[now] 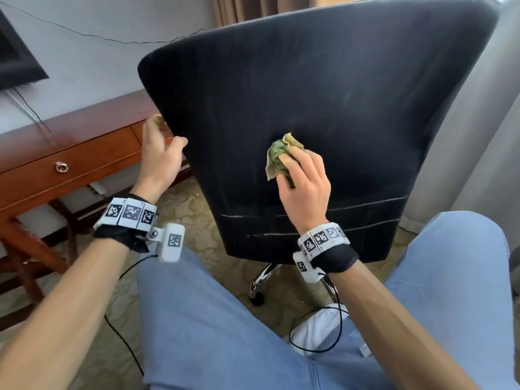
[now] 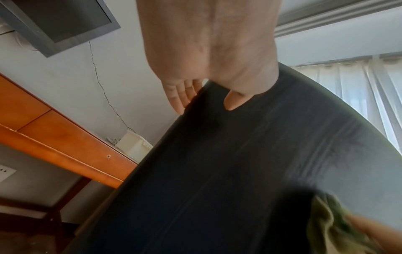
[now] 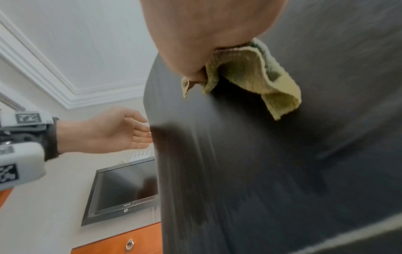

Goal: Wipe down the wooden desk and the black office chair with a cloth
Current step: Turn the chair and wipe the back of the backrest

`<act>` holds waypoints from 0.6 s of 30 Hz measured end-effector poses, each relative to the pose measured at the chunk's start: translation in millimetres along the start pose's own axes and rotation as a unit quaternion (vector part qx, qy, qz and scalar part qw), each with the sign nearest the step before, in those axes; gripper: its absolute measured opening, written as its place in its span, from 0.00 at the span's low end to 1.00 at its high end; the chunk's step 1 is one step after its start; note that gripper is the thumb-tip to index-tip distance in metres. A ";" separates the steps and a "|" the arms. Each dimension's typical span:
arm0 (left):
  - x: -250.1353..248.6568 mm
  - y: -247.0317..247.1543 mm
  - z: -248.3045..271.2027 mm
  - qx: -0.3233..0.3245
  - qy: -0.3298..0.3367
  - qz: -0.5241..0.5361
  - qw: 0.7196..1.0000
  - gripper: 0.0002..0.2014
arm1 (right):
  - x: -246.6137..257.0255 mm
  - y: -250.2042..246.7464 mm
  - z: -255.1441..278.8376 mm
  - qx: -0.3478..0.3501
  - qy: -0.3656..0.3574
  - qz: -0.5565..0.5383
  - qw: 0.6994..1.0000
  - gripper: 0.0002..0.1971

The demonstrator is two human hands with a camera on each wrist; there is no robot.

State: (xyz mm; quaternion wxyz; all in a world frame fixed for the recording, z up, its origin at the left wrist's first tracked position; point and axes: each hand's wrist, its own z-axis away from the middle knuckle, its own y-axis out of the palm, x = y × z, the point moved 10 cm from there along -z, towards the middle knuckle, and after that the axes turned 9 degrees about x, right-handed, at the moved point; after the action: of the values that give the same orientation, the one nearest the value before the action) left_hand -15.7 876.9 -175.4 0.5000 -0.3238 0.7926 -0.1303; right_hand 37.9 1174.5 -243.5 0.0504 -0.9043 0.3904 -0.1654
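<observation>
The black office chair [image 1: 323, 94] stands with the rear of its backrest toward me. My left hand [image 1: 168, 133] holds the backrest's left edge, thumb on the near face and fingers [image 2: 180, 96] behind it. My right hand [image 1: 298, 175] grips a crumpled green cloth [image 1: 277, 153] and presses it on the middle of the backrest. The right wrist view shows the cloth [image 3: 250, 73] bunched under the palm against the chair [image 3: 282, 154]. The wooden desk [image 1: 84, 142] stands to the left, behind the chair.
A dark screen [image 3: 124, 189] hangs on the wall above the desk, with a thin cable running along the wall. The desk drawer has a ring pull [image 1: 62, 166]. Curtains [image 1: 478, 136] hang at the right. The chair's chrome base [image 1: 264, 280] stands on patterned carpet between my knees [image 1: 211, 319].
</observation>
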 end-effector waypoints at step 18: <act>-33.1 21.0 33.0 0.018 0.124 0.027 0.992 0.22 | 51.8 65.7 28.6 0.135 -0.108 -0.010 0.985 0.09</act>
State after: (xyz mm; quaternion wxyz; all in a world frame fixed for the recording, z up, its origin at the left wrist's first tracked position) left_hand 14.8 917.9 -178.5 0.4069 -0.2743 0.8546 -0.1697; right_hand 35.4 1090.6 -271.4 0.2123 -0.9055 0.3478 -0.1187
